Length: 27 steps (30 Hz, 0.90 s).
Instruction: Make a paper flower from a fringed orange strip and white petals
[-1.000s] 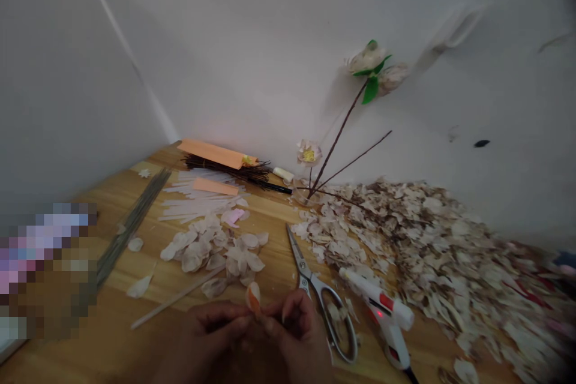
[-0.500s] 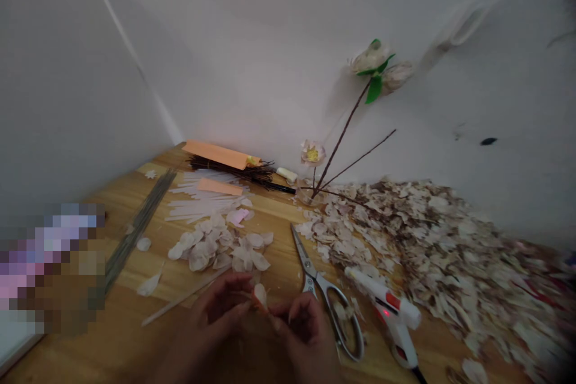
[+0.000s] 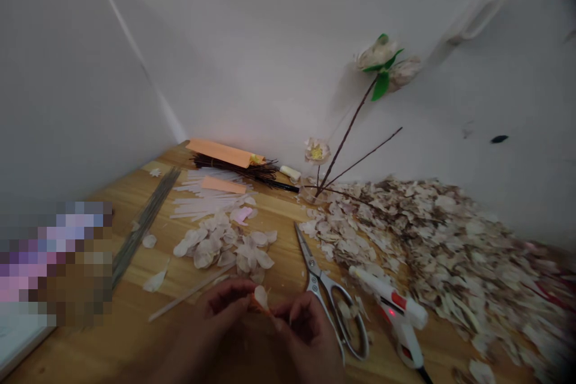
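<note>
Between my two hands is a small pale petal (image 3: 261,294) with a thin orange strip around its base. My left hand (image 3: 228,306) pinches the orange part from the left, thumb against fingers. From the other side, the fingertips of my right hand (image 3: 305,321) are closed on the strip's lower end. Just beyond my left hand lies a pile of loose pale petals (image 3: 216,240). Scissors (image 3: 315,267) rest right beside my right hand, tips pointing away. Farther right is a white glue gun (image 3: 396,306) with a red light on.
A large heap of dried petals (image 3: 441,234) covers the right side. At the back, a small clear holder (image 3: 310,192) carries stems with flowers (image 3: 382,63). Thin wires (image 3: 146,225), white strips (image 3: 193,207) and orange paper (image 3: 220,153) lie left and behind. A wall (image 3: 270,60) rises behind.
The view has shifted slightly, so the tabletop things appear a little farther right. Both hands stay closed on the petal and strip, with only a slight turn of the piece.
</note>
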Available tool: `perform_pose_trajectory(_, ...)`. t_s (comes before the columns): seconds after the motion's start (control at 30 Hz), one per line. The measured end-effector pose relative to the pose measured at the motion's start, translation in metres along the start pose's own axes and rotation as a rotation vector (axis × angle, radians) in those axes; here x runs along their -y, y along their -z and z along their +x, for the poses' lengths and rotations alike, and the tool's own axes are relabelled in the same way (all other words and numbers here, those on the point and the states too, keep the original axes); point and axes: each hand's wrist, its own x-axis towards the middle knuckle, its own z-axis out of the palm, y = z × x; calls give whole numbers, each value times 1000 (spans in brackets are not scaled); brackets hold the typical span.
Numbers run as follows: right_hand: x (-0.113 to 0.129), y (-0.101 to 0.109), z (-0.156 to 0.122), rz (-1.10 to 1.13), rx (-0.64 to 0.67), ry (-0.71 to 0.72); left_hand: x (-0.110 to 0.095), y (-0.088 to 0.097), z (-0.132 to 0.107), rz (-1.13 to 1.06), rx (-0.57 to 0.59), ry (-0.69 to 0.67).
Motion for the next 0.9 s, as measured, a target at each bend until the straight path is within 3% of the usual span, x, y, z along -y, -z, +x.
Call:
perform_pose_trajectory(0.2,-3,6,2,-23,73,-25,-4,-2,-3,-9,-1,32)
perform_pose_trajectory(0.4,-3,5,3,-1,25,-7,-2,-2,-2,-41,5,58)
perform_pose_trajectory(0.53,-3,6,5,-21,97,-10,-2,-3,-1,-31,-21,52)
perform_pose_trajectory(0.7,-3,6,5,17,39,-16,-7,-5,-3,-10,-43,42)
perform_pose_trajectory(0.9,-4,10,6,-43,96,-37,-3,-4,-2,-34,-37,49)
